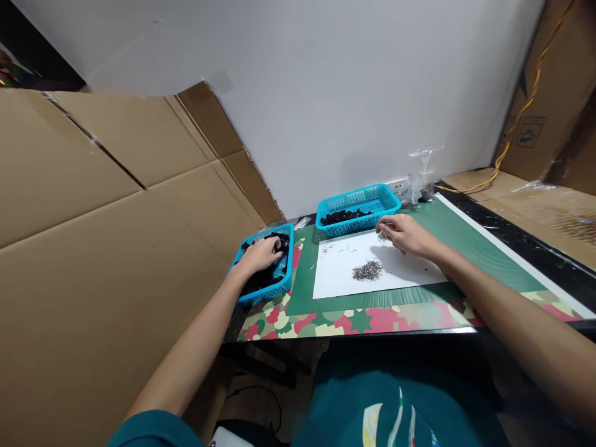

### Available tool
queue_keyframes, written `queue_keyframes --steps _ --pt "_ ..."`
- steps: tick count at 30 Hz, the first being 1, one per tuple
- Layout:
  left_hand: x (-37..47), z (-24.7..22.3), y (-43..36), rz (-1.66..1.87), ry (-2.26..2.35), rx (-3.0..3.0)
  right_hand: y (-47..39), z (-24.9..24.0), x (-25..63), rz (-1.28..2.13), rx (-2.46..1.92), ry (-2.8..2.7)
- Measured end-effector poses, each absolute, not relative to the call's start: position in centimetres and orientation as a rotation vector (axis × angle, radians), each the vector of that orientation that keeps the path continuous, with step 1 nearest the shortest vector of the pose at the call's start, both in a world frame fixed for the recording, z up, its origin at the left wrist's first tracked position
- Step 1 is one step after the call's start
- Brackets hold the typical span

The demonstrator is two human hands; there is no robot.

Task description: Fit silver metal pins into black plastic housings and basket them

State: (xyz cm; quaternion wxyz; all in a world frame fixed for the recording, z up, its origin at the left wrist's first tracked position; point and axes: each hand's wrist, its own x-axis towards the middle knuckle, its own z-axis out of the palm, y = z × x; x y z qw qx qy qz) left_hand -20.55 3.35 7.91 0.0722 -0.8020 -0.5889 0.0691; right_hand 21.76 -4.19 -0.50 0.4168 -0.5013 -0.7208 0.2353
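Note:
My left hand [261, 254] reaches into a blue plastic basket [289, 264] at the left. Its fingers are curled in among black parts [263, 278], and what they grip is hidden. Over the far edge of a white sheet [333, 282], my right hand [404, 234] has its thumb and fingertips pinched together. Some small metal pieces [383, 237] lie right by those fingertips, too small to tell whether one is held. Nearer to me, a denser pile of thin metal pieces [367, 270] rests on the sheet, with a few scattered ones [344, 249] behind it.
A second blue basket [391, 210] with black parts [342, 216] stands at the back by the wall. Clear plastic bags [414, 189] sit beside it. Cardboard [116, 248] walls off the left side. A yellow-orange cable [505, 149] hangs at the right. The green mat [479, 248] covers the table.

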Motion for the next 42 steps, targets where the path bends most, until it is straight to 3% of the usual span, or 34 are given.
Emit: queue_keyframes --steps 6,13,18,21,25,29,33,42 --pt "-21.0 10.2 3.2 -0.057 -1.827 -2.31 -4.1 -0.7 22.0 0.708 -1.292 -1.931" --pt "-16.0 12.9 2.1 -1.141 -2.004 -2.468 -4.0 -1.3 21.5 0.715 -1.401 -2.166" --pt "-9.6 11.7 0.3 -1.484 -1.833 -2.864 -3.9 -1.4 21.3 0.703 -1.38 -2.212" --pt "-6.2 9.8 -0.3 -1.497 -1.697 -3.133 -3.8 -1.4 21.2 0.713 -1.354 -2.225" --pt "-2.7 7.0 -0.1 -1.265 -1.447 -3.387 -3.8 -1.5 21.3 0.739 -1.344 -2.21" --pt "-0.8 4.2 0.5 -1.352 -1.331 -3.412 -3.8 -1.5 21.4 0.742 -1.322 -2.2" --pt "-0.8 2.1 0.5 -1.459 -1.385 -3.328 -3.7 -0.9 21.3 0.718 -1.319 -2.187" --pt "-0.8 1.0 0.1 -1.288 -1.403 -3.348 -2.6 -0.2 21.7 0.824 -1.126 -1.946"
